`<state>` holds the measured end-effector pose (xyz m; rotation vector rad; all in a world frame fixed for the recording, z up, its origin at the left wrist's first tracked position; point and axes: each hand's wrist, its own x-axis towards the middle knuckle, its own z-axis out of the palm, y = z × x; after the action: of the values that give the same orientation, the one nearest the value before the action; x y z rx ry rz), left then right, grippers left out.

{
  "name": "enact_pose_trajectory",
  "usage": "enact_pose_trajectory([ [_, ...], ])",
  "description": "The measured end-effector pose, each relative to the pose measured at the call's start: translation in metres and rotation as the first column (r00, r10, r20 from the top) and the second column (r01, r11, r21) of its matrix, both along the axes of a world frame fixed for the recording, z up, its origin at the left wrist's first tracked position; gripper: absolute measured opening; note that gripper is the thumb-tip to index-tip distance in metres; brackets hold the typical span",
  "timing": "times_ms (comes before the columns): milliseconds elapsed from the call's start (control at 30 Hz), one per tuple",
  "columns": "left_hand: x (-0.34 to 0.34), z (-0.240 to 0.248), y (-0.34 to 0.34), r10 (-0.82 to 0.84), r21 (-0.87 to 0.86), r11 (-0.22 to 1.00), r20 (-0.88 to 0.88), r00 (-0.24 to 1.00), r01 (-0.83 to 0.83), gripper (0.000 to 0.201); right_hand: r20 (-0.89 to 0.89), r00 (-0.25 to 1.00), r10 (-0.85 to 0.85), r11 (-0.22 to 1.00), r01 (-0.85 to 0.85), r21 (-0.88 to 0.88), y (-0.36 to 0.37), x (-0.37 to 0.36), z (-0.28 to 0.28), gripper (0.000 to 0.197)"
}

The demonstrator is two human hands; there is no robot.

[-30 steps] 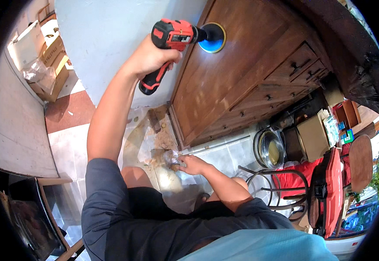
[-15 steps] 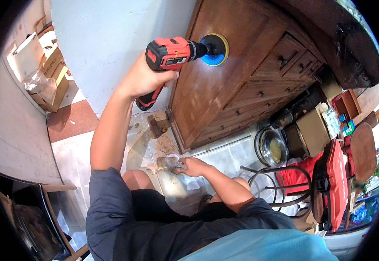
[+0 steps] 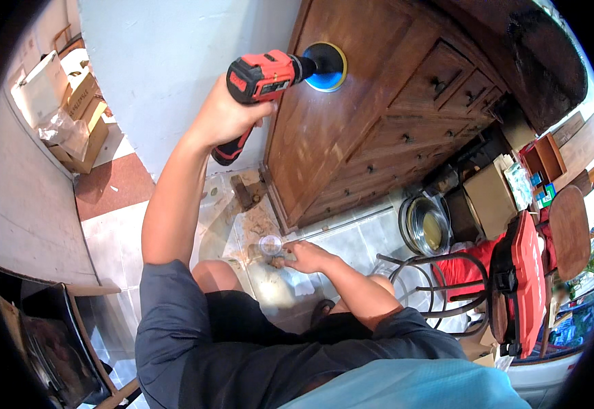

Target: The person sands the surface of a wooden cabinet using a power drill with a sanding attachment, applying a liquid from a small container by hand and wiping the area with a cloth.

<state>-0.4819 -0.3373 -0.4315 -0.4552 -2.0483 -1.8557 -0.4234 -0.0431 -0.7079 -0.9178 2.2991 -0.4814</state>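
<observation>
My left hand [image 3: 232, 112] is wrapped round the grip of a red and black cordless drill [image 3: 263, 75]. A round pad with a blue and yellow edge [image 3: 328, 67] is fitted to its chuck and rests against the brown side panel of a wooden chest of drawers [image 3: 338, 129]. Bluish light falls on the panel below the pad. Low down, my right hand [image 3: 307, 258] has its fingers curled just beside a small clear cup [image 3: 270, 245]; something brownish shows at the fingertips, too small to name. Pale scuffs mark the panel's lower part.
Brown dust and a small wooden block [image 3: 246, 194] lie on the tiles by the chest's foot. A coil of hose or cable [image 3: 424, 228], cardboard boxes [image 3: 491, 194] and a red-topped stool [image 3: 525, 286] are to the right. A pale wall [image 3: 188, 68] borders the chest's left side.
The drill and its pad have moved left and slightly up across the panel with my left hand. My right hand has shifted slightly, staying beside the cup.
</observation>
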Motion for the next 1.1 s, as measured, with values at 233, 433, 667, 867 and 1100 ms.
enact_pose_trajectory([
  [233,-0.003,0.005,-0.001,0.071,-0.090,0.993,-0.027,0.997,-0.073,0.016,-0.020,1.000,0.003,1.000,-0.003,-0.001,-0.003,-0.003,-0.003,0.059],
  [433,-0.001,0.002,-0.001,0.058,-0.109,0.993,0.025,0.998,-0.055,0.016,-0.008,1.000,0.017,0.999,-0.017,0.041,-0.006,-0.003,-0.003,0.060],
  [667,0.007,0.009,0.004,-0.006,-0.068,0.998,-0.035,0.999,0.004,0.021,0.017,1.000,0.011,0.998,-0.012,0.058,-0.004,-0.006,-0.003,0.061],
  [867,0.011,0.011,0.005,0.011,-0.113,0.993,-0.180,0.984,-0.032,0.026,0.020,1.000,0.006,0.999,-0.007,0.040,-0.002,-0.007,-0.007,0.058],
  [1100,0.015,0.009,0.010,0.016,-0.148,0.988,-0.228,0.974,-0.051,0.030,0.031,1.000,0.000,1.000,-0.001,0.029,-0.002,-0.009,-0.009,0.057],
])
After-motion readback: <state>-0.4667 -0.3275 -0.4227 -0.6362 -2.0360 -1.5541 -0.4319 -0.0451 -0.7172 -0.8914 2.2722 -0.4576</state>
